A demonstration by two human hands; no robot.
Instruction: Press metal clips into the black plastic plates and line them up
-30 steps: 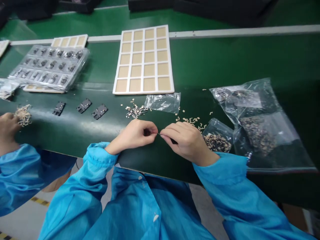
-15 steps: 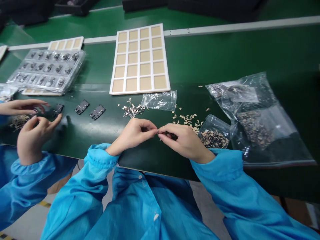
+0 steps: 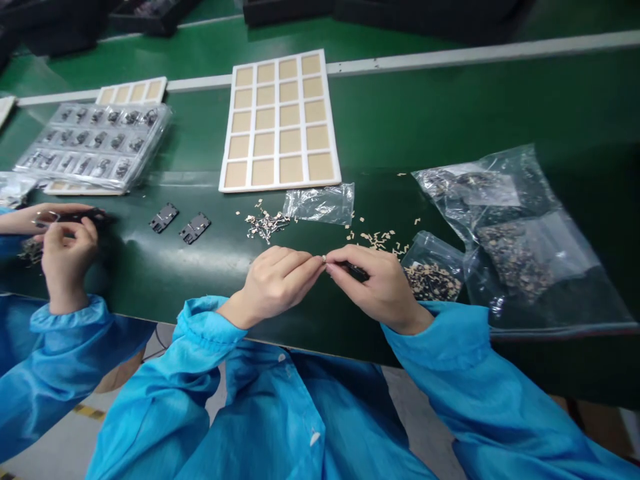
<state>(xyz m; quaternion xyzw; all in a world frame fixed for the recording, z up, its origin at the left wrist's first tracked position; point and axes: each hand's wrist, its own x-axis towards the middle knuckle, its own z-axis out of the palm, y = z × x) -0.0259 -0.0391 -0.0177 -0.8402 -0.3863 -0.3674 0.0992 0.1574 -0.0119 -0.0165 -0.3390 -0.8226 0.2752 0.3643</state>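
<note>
My left hand point(image 3: 280, 283) and my right hand point(image 3: 377, 287) meet fingertip to fingertip over the table's near side. A tiny pale piece point(image 3: 324, 259) shows where the fingertips come together; its kind is too small to make out. A dark slim object point(image 3: 357, 271) lies partly hidden inside my closed right hand. Left fingers are pinched together, their grip mostly hidden. Just beyond are a pile of small silvery and tan metal pieces point(image 3: 266, 225) and a scatter of tan zigzag pieces point(image 3: 380, 240). Two black flat plastic parts point(image 3: 195, 228) lie to the left.
A white grid tray point(image 3: 278, 161) and a small clear bag point(image 3: 320, 203) lie ahead. Bags of small parts point(image 3: 433, 281) and a large clear bag point(image 3: 560, 287) are at right. At left, a co-worker's hands point(image 3: 67, 257) hold a dark part near stacked blister trays point(image 3: 95, 137).
My hands have shifted slightly right, and my left fingers have closed closer together. The co-worker's hands have drawn together, with a dark part lifted from the table.
</note>
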